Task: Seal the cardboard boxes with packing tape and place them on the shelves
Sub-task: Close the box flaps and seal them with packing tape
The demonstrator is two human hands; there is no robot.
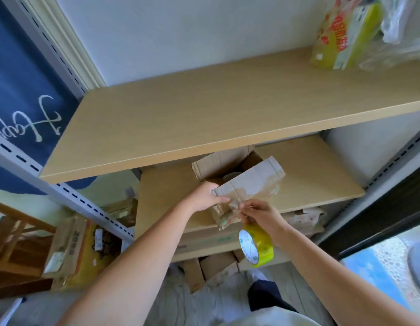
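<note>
Head view: your left hand point(205, 196) grips the open cardboard box point(237, 182) on the middle shelf point(317, 182); your right hand point(260, 214) pinches tape, the tape roll point(257, 247) hanging from its fingers.

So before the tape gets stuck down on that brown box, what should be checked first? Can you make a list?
1. Brown cardboard box resting on the lower wooden shelf: ok.
2. Left hand steadying the box's near flap: ok, fingers curl round its corner.
3. Flaps folded shut: not ok, the far flap stands up and the inside shows.
4. Clear tape strip pulled out: ok, the right hand pinches it.
5. Yellow-green roll of packing tape under control: cannot tell, it dangles below the right hand.
6. Room on the upper wooden shelf: ok, only a yellow packet sits at its far right.
</note>
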